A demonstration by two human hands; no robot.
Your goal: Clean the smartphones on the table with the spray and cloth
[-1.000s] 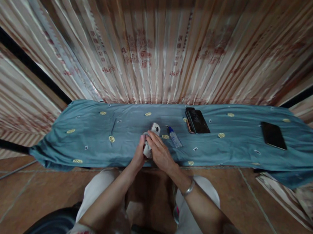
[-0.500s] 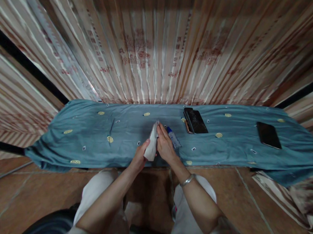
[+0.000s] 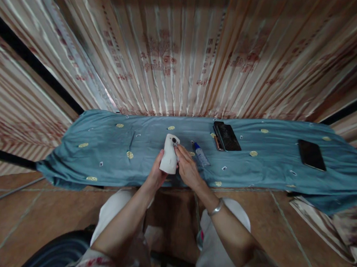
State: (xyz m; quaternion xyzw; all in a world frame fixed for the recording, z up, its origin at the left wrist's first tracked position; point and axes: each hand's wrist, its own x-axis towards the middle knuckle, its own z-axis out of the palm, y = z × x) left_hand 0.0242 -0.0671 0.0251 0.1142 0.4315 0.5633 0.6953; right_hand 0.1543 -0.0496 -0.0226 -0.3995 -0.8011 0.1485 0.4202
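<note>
Left hand (image 3: 157, 173) gripping white device (image 3: 168, 159), right hand (image 3: 190, 169) touching its right side

Device is tilting over the cloth-covered surface (image 3: 147, 143). From here I can't tell if the right is gripping anything. Blue-capped bottle (image 3: 202, 156) is lying just beside.

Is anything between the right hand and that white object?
Nothing visible blocks it: the right hand has its fingers at the right edge of the white object, though anything thin beneath them is hard to tell. The blue-capped tube lies farther right.
</note>
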